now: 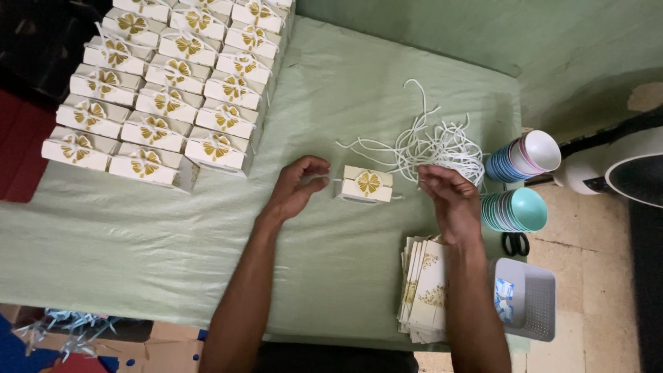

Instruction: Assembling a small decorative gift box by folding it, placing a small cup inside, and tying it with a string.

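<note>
Flat card stack [425, 290] at 5 o'clock, nearest. Centre table: small cream box [364, 184] w/ gold flower, long axis 9–3, flower facing up. Left hand [295, 186] & right hand [447, 197] both pinched shut on white string [331, 179] ends. Risk: uneven pull could slip string off or tip box. Loose string pile [442, 145] at 1; finished boxes [173, 90] at 11.

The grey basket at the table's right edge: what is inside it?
Inside the grey basket lies one small blue-and-white packet against its left wall. The rest of its floor looks bare. The right hand's forearm does not cover it; black scissors lie just beyond it.
</note>
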